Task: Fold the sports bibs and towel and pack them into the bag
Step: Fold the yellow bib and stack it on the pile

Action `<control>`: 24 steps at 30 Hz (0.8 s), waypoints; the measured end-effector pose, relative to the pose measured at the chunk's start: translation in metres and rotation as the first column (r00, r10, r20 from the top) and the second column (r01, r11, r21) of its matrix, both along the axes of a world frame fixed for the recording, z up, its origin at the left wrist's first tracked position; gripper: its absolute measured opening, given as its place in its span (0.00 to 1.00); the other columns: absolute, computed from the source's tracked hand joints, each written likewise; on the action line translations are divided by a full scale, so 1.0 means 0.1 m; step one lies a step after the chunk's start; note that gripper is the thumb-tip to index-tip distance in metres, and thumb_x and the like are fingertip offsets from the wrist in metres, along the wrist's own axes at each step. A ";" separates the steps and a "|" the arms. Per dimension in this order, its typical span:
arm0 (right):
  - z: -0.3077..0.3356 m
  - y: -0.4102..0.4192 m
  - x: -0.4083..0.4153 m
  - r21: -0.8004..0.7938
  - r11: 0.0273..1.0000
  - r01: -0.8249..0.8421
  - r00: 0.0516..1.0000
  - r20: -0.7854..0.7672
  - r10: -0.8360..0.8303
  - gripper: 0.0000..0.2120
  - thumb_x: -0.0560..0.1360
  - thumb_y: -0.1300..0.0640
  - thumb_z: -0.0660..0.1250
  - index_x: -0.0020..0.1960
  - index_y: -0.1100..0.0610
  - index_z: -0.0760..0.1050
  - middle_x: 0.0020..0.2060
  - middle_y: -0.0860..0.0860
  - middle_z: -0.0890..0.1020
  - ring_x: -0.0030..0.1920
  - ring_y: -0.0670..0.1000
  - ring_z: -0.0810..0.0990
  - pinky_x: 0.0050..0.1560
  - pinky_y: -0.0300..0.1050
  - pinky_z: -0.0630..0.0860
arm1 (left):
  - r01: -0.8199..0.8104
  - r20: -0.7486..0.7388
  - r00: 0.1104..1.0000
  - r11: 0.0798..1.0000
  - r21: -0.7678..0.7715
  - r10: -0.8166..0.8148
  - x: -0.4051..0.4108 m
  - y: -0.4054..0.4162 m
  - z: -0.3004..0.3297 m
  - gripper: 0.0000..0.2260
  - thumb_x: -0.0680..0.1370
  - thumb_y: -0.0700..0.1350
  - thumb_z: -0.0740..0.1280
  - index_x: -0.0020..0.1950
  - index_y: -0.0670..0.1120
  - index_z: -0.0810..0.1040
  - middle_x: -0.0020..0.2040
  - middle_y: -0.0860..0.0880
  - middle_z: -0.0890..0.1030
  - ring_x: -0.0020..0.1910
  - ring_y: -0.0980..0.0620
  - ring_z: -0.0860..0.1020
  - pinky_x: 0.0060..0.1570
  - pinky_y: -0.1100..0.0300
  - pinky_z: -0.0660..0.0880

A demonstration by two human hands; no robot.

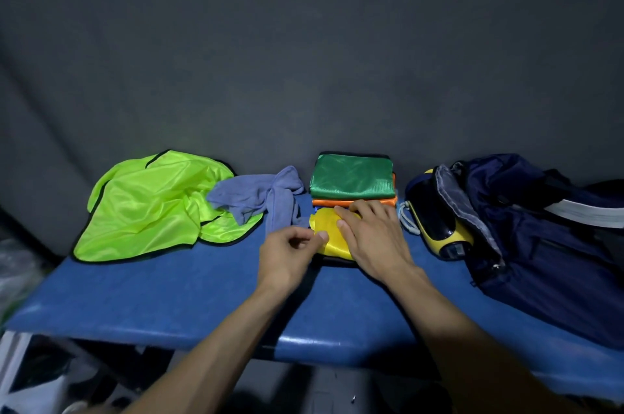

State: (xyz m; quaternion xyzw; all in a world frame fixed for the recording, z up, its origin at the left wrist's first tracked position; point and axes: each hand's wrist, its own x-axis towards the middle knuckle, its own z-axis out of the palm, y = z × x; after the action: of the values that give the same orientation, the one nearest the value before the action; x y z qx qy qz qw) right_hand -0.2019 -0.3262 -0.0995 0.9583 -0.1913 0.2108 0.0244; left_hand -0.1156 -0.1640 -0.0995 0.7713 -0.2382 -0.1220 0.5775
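On the blue table [169,305], set against a dark grey backdrop [304,42], the yellow bib [326,222] lay near the middle, partly folded and largely covered by the person's hands. The right hand [368,234] lay flat on top of it, fingers straight and spread, pressing the fabric down, the fingertips reaching the orange layer behind. The left hand [290,254] sat at the bib's left edge with its fingers curled in; the thumb and forefinger seemed to pinch the yellow hem, though the grip was small and partly shadowed. Just behind the yellow bib stood a neat stack of folded pieces: a green bib [353,177] on top and an orange bib [354,202] showing as a strip beneath it. To the left of the stack, a grey-blue towel [263,194] lay crumpled and unfolded, its left end overlapping a neon yellow-green bib [148,207] that lay loosely spread, with dark trim along its edges, on the table's left side. On the right side, a navy bag [540,238] lay slumped with its mouth gaping toward the stack. A yellow and black object [439,221], which I could not identify, lay in that opening, with a white cord [407,219] beside it.
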 end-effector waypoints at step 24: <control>0.00 -0.01 -0.01 -0.014 1.000 -0.011 0.995 0.101 0.012 0.21 0.83 0.46 0.53 0.66 0.53 0.79 0.53 0.50 0.79 0.52 0.54 0.75 0.52 0.53 0.72 | -0.020 -0.045 0.998 0.971 0.240 0.032 0.33 -0.49 0.16 0.20 0.81 0.56 0.67 0.34 0.47 0.68 0.28 0.52 0.68 0.29 0.52 0.66 0.30 0.57 0.60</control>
State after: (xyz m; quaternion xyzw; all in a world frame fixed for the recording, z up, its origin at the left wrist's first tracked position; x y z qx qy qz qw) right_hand -0.2028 -0.3267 -0.0993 0.9473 -0.1855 0.2604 0.0199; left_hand -0.0831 -0.2129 -0.0839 0.8352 -0.1974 -0.1610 0.4874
